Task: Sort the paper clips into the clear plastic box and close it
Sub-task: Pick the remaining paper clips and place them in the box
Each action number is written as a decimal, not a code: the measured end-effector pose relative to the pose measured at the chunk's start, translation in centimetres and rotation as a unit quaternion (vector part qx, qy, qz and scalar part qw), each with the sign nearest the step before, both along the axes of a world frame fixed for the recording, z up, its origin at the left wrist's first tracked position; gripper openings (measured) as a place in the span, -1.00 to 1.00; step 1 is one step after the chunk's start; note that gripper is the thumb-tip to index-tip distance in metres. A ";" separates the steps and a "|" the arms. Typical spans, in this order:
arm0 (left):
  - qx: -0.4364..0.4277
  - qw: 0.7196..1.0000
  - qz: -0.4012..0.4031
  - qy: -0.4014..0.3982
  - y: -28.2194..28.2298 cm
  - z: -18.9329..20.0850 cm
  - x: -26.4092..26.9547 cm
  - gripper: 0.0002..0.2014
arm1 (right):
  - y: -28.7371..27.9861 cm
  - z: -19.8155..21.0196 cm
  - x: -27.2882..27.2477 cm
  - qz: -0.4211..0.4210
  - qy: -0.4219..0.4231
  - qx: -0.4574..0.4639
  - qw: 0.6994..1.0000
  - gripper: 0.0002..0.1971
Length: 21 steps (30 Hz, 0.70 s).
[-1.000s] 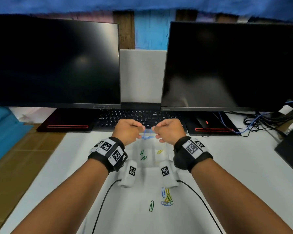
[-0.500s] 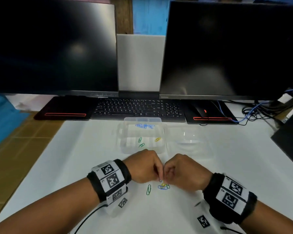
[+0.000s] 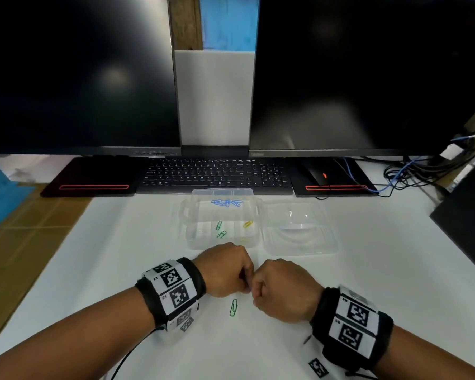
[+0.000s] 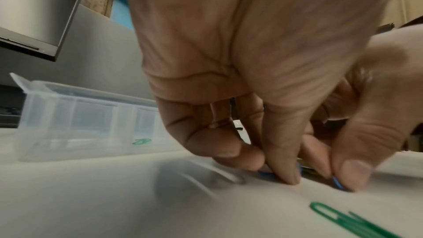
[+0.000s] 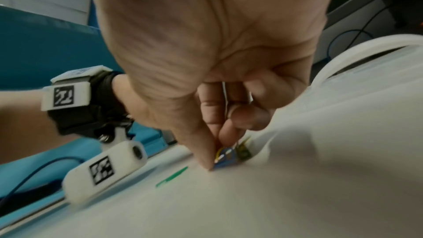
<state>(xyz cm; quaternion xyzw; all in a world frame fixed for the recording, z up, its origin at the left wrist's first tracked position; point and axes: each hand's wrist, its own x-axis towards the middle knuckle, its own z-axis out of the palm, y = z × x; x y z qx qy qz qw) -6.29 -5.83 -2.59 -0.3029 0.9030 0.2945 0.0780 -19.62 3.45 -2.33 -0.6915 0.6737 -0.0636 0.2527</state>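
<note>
The clear plastic box point(image 3: 188, 215) stands open, its lid point(image 3: 299, 237) lying flat to its right. Blue clips point(image 3: 226, 202) lie in the back compartment, two green clips point(image 3: 220, 229) and a yellow clip point(image 3: 248, 224) in the front ones. In front of the box, my left hand point(image 3: 242, 281) and right hand point(image 3: 258, 293) meet knuckle to knuckle over a small heap of clips. Left fingertips point(image 4: 283, 173) pinch a blue clip point(image 4: 266, 174) on the table. My right thumb and forefinger pinch tangled blue and yellow clips point(image 5: 225, 157). One green clip point(image 3: 233, 307) lies loose just below the hands.
A black keyboard point(image 3: 217, 174) and two dark monitors point(image 3: 80, 72) stand behind the box. A mouse point(image 3: 320, 175) sits on a pad at the right, with cables point(image 3: 403, 174) beyond it. A dark object point(image 3: 466, 215) is at the table's right edge.
Both hands drew back from the box to the heap of clips near me. Since half a second ago they have closed over the heap, hiding all but the loose green clip.
</note>
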 end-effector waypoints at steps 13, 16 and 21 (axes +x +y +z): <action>0.352 0.823 0.271 0.355 1.2 1.8 1.1 -0.91 | -1.6 2.7 -2.6 -0.226 -0.523 -0.020 0.822 -0.94; 0.370 0.804 0.279 0.372 1.6 1.8 1.2 -0.92 | -1.6 2.8 -2.3 -0.230 -0.555 -0.015 0.799 -0.92; 0.372 0.788 0.292 0.394 1.3 1.8 1.6 -0.91 | -1.7 3.1 -1.7 -0.238 -0.557 -0.027 0.795 -0.94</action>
